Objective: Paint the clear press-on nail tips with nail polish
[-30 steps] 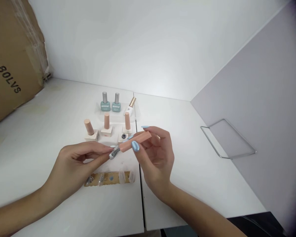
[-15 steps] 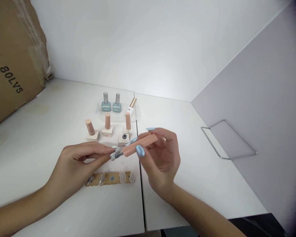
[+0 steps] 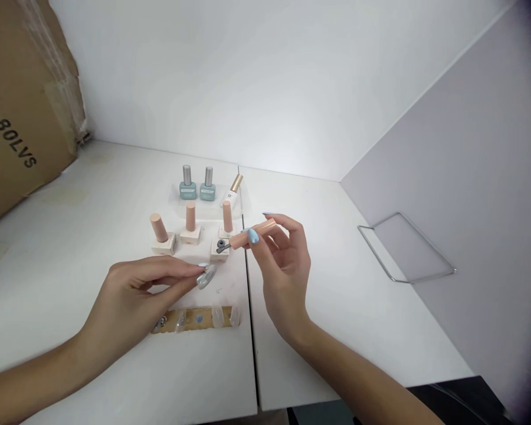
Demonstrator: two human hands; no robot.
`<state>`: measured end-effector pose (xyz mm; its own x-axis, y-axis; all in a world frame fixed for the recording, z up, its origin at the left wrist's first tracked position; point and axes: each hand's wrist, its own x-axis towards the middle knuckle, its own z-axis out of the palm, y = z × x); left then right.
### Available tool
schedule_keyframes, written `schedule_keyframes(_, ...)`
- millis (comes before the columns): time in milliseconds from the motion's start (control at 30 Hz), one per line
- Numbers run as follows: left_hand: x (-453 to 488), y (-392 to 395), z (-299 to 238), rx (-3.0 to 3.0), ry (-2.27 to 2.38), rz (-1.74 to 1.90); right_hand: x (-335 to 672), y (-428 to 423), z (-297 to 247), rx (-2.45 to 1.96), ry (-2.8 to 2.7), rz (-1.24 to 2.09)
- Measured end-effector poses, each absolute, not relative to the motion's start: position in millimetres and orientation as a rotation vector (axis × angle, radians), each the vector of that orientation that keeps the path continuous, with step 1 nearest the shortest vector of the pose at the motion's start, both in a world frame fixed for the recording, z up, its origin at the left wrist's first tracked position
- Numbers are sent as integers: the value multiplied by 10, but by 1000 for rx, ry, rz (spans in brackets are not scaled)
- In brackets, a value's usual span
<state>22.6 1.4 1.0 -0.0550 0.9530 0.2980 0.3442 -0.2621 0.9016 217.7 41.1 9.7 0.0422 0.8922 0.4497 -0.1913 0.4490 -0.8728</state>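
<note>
Between thumb and fingertips my left hand [image 3: 148, 289] pinches a shiny, greyish false nail [image 3: 207, 276]. My right hand [image 3: 285, 260] is closed around the peach cap of a nail polish brush [image 3: 241, 238]. Its dark bristle end points left, by the neck of an uncapped nail polish bottle [image 3: 220, 251]; whether it touches the rim I cannot tell. Below the left hand's fingertips lies a tan strip [image 3: 190, 320] with several clear false nails [image 3: 218, 317] standing on it and a bluish dot near its middle.
Peach-capped bottles [image 3: 190, 224] stand behind the hands. Farther back, a clear tray [image 3: 174, 203] holds two teal bottles [image 3: 187, 188] and a leaning gold-capped bottle [image 3: 232, 192]. A cardboard box [image 3: 26, 106] is at left, a wire frame [image 3: 407, 248] at right. A seam [image 3: 251, 319] splits the table.
My right hand has drawn the brush away from the false nail, up and back to the uncapped bottle. My left hand still holds the nail in nearly the same place.
</note>
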Motion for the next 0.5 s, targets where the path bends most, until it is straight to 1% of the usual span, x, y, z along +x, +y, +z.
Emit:
schedule_keyframes(267, 237, 55, 29, 1435, 1413, 1224, 2185, 341, 86, -483, -1340, 981)
schedule_keyframes(400, 272, 82, 60, 1374, 1393, 1216, 2173, 316, 44, -477, -1378, 992)
schedule_keyframes(500, 289, 99, 73, 1331, 1359, 1208, 2167, 329, 33, -576, -1307, 983)
